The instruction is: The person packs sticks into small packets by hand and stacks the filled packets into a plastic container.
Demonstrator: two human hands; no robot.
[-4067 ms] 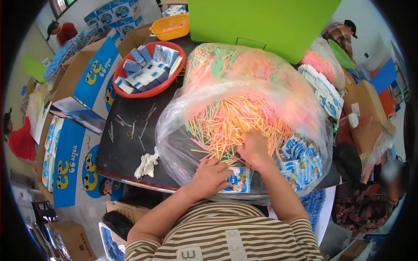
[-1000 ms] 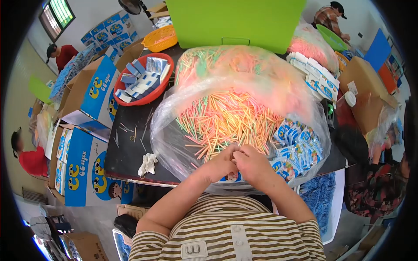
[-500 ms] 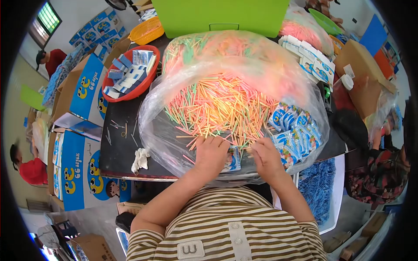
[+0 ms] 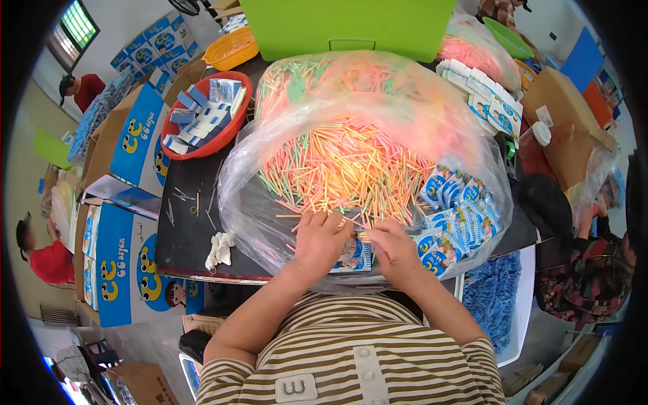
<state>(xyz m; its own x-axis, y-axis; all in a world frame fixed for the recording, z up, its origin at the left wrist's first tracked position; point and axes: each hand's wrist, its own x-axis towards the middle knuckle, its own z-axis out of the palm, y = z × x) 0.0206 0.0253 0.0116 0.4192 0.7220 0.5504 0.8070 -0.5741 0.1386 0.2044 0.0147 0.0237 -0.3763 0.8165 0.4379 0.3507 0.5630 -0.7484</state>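
Before the person in the brown-and-white striped shirt [image 4: 324,337], the near edge of a black surface [image 4: 192,236] runs side to side, close to the body. A wide bag of clear plastic film [image 4: 233,192] lies there with its mouth toward the person and its lower lip at that edge. The main bare stretch of surface is left of the bag, with a crumpled white cloth-like piece [image 4: 219,251] near the edge and some thin slivers behind it.

Inside the bag's mouth, a heap of slender pink, orange, yellow and green sticks [image 4: 358,162] points every way; one loose stick [image 4: 288,216] at its left lies crosswise. Just in front of the heap, a blue-and-white printed packet [image 4: 359,256] lies flat, its crimped right edge running away from the person; the left hand [image 4: 320,244] covers part, so its long axis cannot be told.

The left hand's fingers are curled; whether its grip is closed on anything cannot be told. The right hand [image 4: 395,251], just beside the packet, has its grip together on a few short pale sticks [image 4: 365,236].

To the right, overlapping blue packets [image 4: 466,219] fill that side. The bulging bag stands between the hands and a large lime-green panel [image 4: 347,27]. A red plastic bowl of small packs [image 4: 219,140] sits back left.
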